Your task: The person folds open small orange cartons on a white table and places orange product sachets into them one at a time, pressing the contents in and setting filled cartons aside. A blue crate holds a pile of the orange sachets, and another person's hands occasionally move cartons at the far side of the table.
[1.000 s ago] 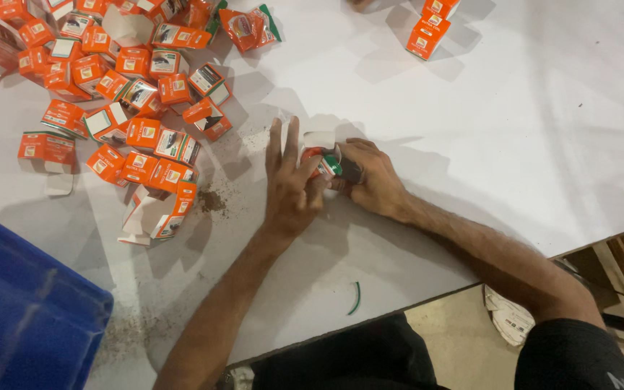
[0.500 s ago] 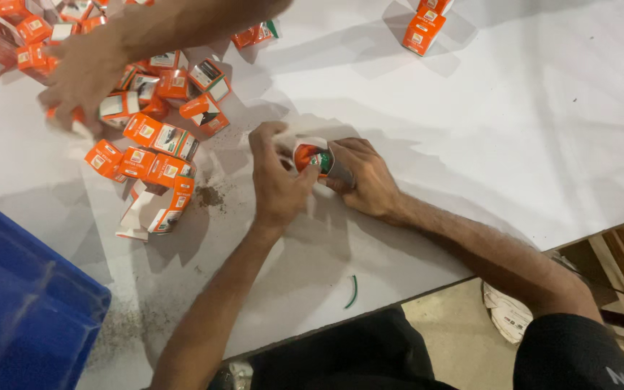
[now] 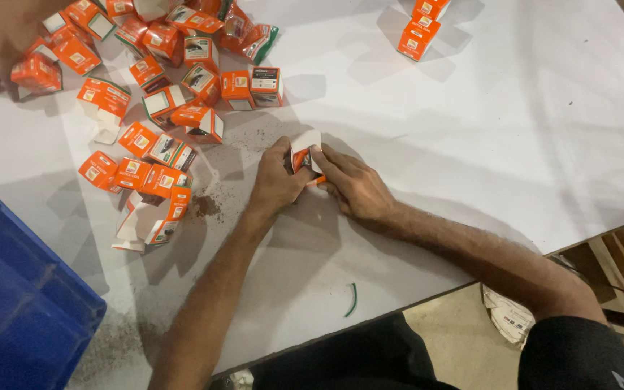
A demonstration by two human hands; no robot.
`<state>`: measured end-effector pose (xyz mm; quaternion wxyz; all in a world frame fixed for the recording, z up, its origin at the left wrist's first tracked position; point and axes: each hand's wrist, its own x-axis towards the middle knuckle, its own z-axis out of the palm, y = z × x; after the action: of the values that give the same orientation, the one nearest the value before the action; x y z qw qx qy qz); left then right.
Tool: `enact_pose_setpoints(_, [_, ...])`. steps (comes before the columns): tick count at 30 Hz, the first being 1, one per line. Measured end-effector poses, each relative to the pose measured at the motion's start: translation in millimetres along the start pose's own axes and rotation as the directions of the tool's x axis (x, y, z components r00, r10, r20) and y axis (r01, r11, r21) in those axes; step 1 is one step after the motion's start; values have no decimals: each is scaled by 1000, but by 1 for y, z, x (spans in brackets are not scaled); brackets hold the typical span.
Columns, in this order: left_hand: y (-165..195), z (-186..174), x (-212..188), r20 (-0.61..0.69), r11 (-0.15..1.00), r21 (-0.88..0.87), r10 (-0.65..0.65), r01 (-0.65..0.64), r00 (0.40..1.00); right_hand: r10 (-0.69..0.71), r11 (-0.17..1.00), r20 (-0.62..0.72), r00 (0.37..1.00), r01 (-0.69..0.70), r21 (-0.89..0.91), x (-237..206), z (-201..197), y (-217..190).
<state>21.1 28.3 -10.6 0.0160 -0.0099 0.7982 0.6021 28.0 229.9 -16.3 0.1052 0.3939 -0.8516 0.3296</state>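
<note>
Gripping one small orange-and-white carton (image 3: 303, 155) between left hand (image 3: 274, 186) and right hand (image 3: 353, 186) — fingers of both pinched on it, white flap now raised where earlier a dark part showed — low over the white worktop (image 3: 471, 130), carton heap (image 3: 160, 108) alongside.

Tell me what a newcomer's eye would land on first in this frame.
First, the heap of small orange-and-white cardboard boxes strewn over the upper left of the white table. Next, at the centre, the left hand and right hand pinch one small orange-and-white carton between them, its white flap open. A deep blue plastic crate fills the lower left corner, and another person's hand reaches into the boxes at top left.
</note>
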Motion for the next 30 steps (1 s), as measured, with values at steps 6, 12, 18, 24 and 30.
enact_pose_setpoints(6, [0,-33,-6,357,718,-601,-151,350,922,-56,984,56,997,65,-165,4,3,-4])
enact_pose_setpoints(12, [-17,-16,18,256,910,-359,-117,207,959,-1,1000,9,1000,2,-31,3,1,1])
enact_pose_setpoints(18, [-10,-2,-18,1,816,96,572,-570,820,143,983,48,989,-147,106,3,-1,3])
enact_pose_setpoints(24, [0,-19,-29,187,638,239,710,-732,679,160,966,74,984,-172,192,5,-3,5])
enact_pose_setpoints(30, [0,-16,-25,91,728,170,659,-664,746,228,929,117,967,-252,270,8,-7,2])
